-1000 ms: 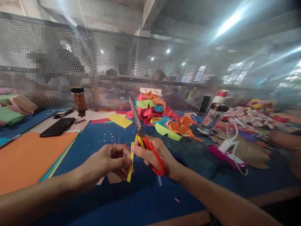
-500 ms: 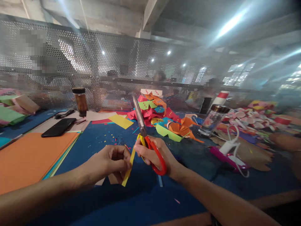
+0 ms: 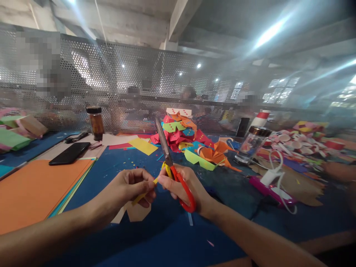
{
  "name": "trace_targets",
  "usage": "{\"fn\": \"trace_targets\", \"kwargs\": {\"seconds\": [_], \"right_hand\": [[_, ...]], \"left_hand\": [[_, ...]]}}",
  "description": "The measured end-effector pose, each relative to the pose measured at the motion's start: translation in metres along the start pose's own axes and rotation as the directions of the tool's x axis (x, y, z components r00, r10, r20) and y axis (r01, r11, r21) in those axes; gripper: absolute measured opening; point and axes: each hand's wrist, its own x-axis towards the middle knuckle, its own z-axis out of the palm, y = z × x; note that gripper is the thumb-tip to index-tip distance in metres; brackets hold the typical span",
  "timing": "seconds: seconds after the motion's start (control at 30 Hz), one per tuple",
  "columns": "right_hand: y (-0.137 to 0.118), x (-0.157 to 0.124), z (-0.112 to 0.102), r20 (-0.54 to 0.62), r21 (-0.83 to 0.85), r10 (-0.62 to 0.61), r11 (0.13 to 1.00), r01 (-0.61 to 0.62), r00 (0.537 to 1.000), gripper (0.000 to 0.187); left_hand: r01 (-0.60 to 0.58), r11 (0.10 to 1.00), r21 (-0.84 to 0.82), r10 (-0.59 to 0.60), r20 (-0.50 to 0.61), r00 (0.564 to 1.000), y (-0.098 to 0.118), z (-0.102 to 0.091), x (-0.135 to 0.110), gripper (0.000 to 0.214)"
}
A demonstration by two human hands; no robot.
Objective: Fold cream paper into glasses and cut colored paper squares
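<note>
My right hand (image 3: 183, 185) grips red-and-yellow-handled scissors (image 3: 174, 168), blades closed and pointing up and away over the blue table (image 3: 167, 237). My left hand (image 3: 130, 187) is closed in a pinch on a narrow yellow paper strip (image 3: 141, 194). The strip's upper end meets the fingertips of my right hand, just under the scissor pivot. The two hands touch at the strip, a little above the table. A beige paper cut-out (image 3: 137, 212) lies on the table beneath my left hand.
A stack of orange sheets (image 3: 36, 189) lies at left, a black phone (image 3: 69, 153) behind it. A brown jar (image 3: 95, 121), a heap of folded coloured paper (image 3: 183, 135), a glass jar (image 3: 251, 144), a white cable on a pink case (image 3: 271, 180) and paper scraps surround the hands.
My left hand has swung the yellow strip from hanging upright to lying nearly level between the hands. The scissors stayed held up in my right hand.
</note>
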Motion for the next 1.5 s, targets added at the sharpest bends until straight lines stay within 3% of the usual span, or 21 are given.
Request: {"fn": "trace_targets", "kwargs": {"seconds": [0.3,0.47,0.57,0.7,0.97,1.17,1.3,1.4,1.5], "right_hand": [[-0.005,-0.001,-0.001,-0.003,-0.049,0.008,0.999,-0.008,1.0,0.019],[-0.009,0.0,-0.016,-0.003,-0.25,-0.04,0.968,0.038,0.999,0.016],[-0.007,0.001,-0.022,-0.044,-0.472,-0.049,0.881,0.023,0.998,0.018],[0.003,0.004,-0.022,-0.054,-0.719,-0.157,0.691,0.07,0.986,0.022],[0.014,0.006,-0.019,-0.006,-0.862,-0.209,0.496,0.101,0.978,0.019],[0.014,0.005,-0.018,0.024,-0.904,-0.213,0.413,0.112,0.977,0.019],[0.01,0.005,-0.017,-0.025,-0.866,-0.223,0.492,0.09,0.975,0.018],[0.006,0.006,-0.015,-0.082,-0.716,-0.142,0.697,0.041,0.986,0.023],[0.001,0.005,-0.01,-0.025,-0.419,-0.024,0.908,0.011,0.999,0.022]], "left_hand": [[-0.014,0.998,0.066,0.022,-0.116,0.993,0.005,-0.001,0.005,0.023],[-0.073,0.994,0.083,0.087,-0.172,0.981,0.009,-0.011,0.007,0.016],[-0.084,0.994,0.069,0.097,-0.215,0.972,0.013,-0.013,0.007,0.019],[-0.125,0.991,0.046,0.133,-0.256,0.957,0.014,-0.018,0.011,0.021],[-0.162,0.986,-0.049,0.14,-0.307,0.941,0.014,-0.028,0.014,0.023],[-0.189,0.978,-0.091,0.15,-0.327,0.933,0.014,-0.031,0.014,0.016],[-0.167,0.982,-0.091,0.128,-0.331,0.935,0.014,-0.029,0.015,0.017],[-0.138,0.99,-0.042,0.119,-0.302,0.946,0.012,-0.022,0.013,0.02],[-0.109,0.993,0.053,0.118,-0.233,0.965,0.009,-0.012,0.009,0.021]]}}
